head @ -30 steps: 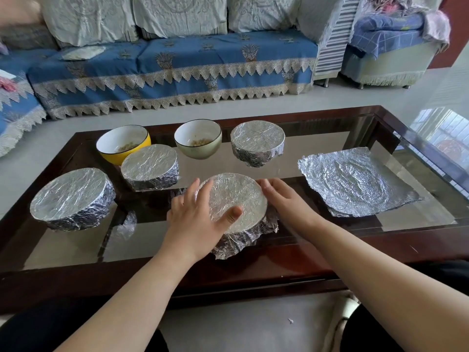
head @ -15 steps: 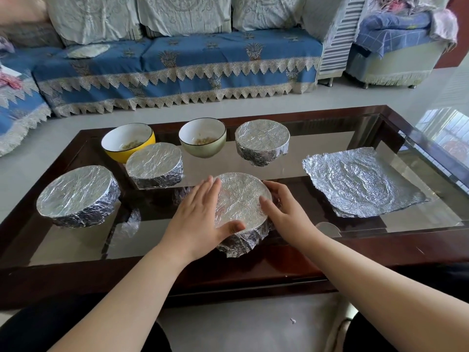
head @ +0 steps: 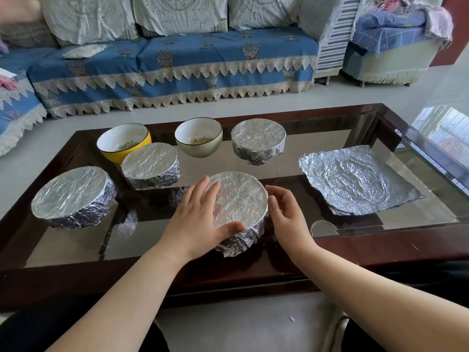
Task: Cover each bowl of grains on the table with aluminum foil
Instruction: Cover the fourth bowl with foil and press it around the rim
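A foil-covered bowl [head: 241, 199] stands at the front middle of the glass table [head: 355, 252]. My left hand [head: 200, 219] lies on its left half, thumb pressed on the front rim. My right hand [head: 286, 217] hovers curled at the bowl's right side, fingers apart, a small gap from the foil. Three more foil-covered bowls sit at the left [head: 73, 194], centre left [head: 149, 161] and back [head: 257, 138]. A yellow bowl [head: 119, 138] and a pale green bowl [head: 200, 151] stand uncovered with grains inside. A loose, crinkled foil sheet [head: 355, 181] lies flat at the right.
The table has a dark wooden frame around the glass, with its front edge close to my knees. A blue sofa [head: 177, 62] with lace trim runs along the far side, and a second seat [head: 390, 47] stands at the back right. Pale floor tiles surround the table.
My right hand slid from the bowl's far right rim down to its near right side and lifted slightly off. The foil skirt on that side now hugs the bowl. My left hand stayed put.
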